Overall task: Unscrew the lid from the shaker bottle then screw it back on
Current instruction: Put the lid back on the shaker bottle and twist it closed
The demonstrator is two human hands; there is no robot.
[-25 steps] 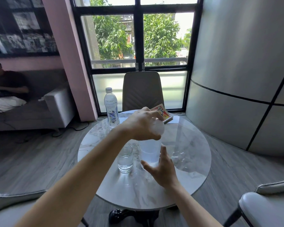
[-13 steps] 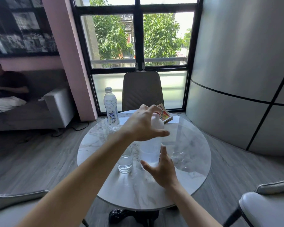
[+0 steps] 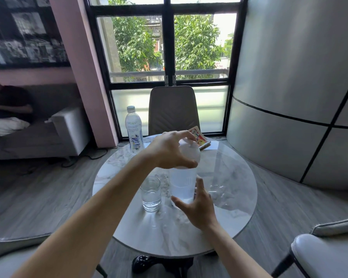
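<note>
A translucent white shaker bottle [image 3: 182, 184] stands upright near the middle of the round marble table [image 3: 229, 207]. Its domed white lid [image 3: 190, 155] sits on top of the bottle. My left hand [image 3: 170, 150] comes from the left and wraps over the lid, fingers curled around the top and thumb at the rim. My right hand [image 3: 198, 205] holds the lower part of the bottle from the near side, with thumb and fingers spread against its base.
A drinking glass [image 3: 150, 193] with some water stands just left of the shaker. A plastic water bottle [image 3: 134, 130] and a colourful book [image 3: 199, 138] are at the table's far side. A chair [image 3: 173, 110] stands behind; another person sits on the sofa at the left.
My left hand has turned on the lid, its thumb swinging round the rim. The right hand and the bottle have stayed where they were.
</note>
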